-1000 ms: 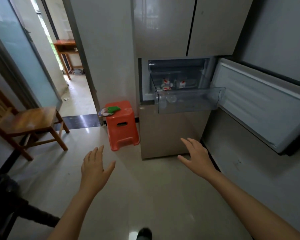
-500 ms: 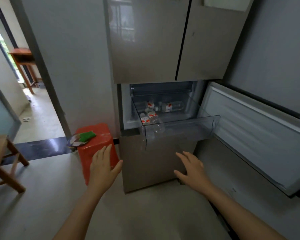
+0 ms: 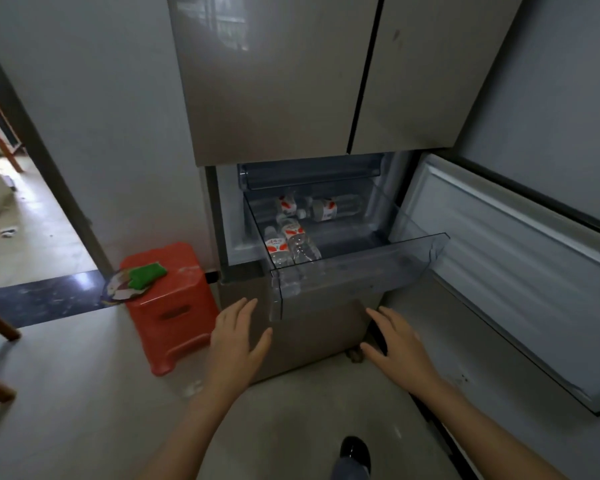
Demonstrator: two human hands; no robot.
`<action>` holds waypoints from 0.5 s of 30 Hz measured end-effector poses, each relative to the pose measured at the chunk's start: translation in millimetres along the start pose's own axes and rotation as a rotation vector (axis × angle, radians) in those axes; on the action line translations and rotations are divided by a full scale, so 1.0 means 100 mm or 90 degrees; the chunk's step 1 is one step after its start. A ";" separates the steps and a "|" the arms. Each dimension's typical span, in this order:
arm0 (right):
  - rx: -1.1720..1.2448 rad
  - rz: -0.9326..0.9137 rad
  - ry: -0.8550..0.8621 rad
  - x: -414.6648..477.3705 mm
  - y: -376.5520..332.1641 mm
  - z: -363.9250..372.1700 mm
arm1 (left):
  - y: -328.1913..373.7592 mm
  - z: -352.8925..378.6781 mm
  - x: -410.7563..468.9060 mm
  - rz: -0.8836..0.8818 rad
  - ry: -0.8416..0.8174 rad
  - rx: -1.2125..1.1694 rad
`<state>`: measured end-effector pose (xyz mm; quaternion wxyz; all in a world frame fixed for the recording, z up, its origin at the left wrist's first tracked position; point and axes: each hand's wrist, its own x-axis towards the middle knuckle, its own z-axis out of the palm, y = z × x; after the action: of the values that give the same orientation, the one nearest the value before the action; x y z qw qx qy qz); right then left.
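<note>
My left hand and right hand are spread flat, fingers straight, holding nothing, just below the pulled-out drawer. It is a clear, smooth plastic box jutting from the glossy fridge, with red-labelled round bottles lying inside.

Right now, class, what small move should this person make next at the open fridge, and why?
Probably lift the left hand over the front wall of the clear plastic drawer toward the red-labelled clear water bottles: it and the right hand are open, empty, below the pulled-out drawer, bottles lying uncovered.
</note>
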<state>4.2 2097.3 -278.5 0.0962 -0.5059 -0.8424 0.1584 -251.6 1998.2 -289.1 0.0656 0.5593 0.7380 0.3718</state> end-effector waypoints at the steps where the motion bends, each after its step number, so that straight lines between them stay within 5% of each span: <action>1: 0.009 -0.005 0.009 0.07 0.01 0.00 | 0.02 0.02 0.05 0.017 0.010 0.002; 15: 0.114 -0.204 0.070 1.63 0.34 -0.24 | 0.30 0.57 1.31 0.008 0.048 0.078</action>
<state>-36.2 2259.9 -268.3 0.2108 -0.3626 -0.8882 0.1875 -246.8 2143.2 -269.0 0.0009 0.5526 0.7578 0.3469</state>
